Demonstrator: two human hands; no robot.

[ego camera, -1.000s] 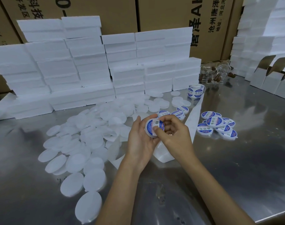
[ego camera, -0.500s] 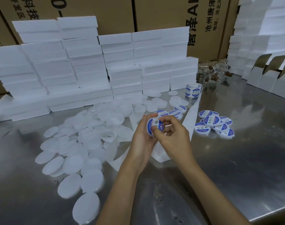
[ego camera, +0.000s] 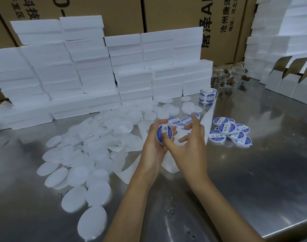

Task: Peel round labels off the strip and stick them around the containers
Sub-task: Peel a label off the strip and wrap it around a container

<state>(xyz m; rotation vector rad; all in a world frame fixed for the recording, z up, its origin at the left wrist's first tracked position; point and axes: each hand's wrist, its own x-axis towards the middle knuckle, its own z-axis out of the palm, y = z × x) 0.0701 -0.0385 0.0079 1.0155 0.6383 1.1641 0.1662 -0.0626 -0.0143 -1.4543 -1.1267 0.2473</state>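
Note:
My left hand (ego camera: 153,145) grips a round white container (ego camera: 164,132) with a blue and white label on its face. My right hand (ego camera: 187,145) presses its thumb on the label's lower edge, and its other fingers spread out straight above the strip. The white backing strip (ego camera: 207,119) runs from the label roll (ego camera: 206,96) down under my hands, with several labels still on it (ego camera: 174,121). A heap of labelled containers (ego camera: 227,131) lies to the right. Many unlabelled white containers (ego camera: 82,154) lie spread on the left.
The work surface is a shiny steel table (ego camera: 254,172). Stacks of white foam blocks (ego camera: 96,75) line the back and the far right. Open white cartons (ego camera: 289,81) stand at the right, clear jars with brown stoppers (ego camera: 229,79) behind the roll, and cardboard boxes (ego camera: 175,14) behind all.
My right hand's fingers have uncurled from the container and now spread out, with only the thumb left on the label. My left hand keeps hold of the container.

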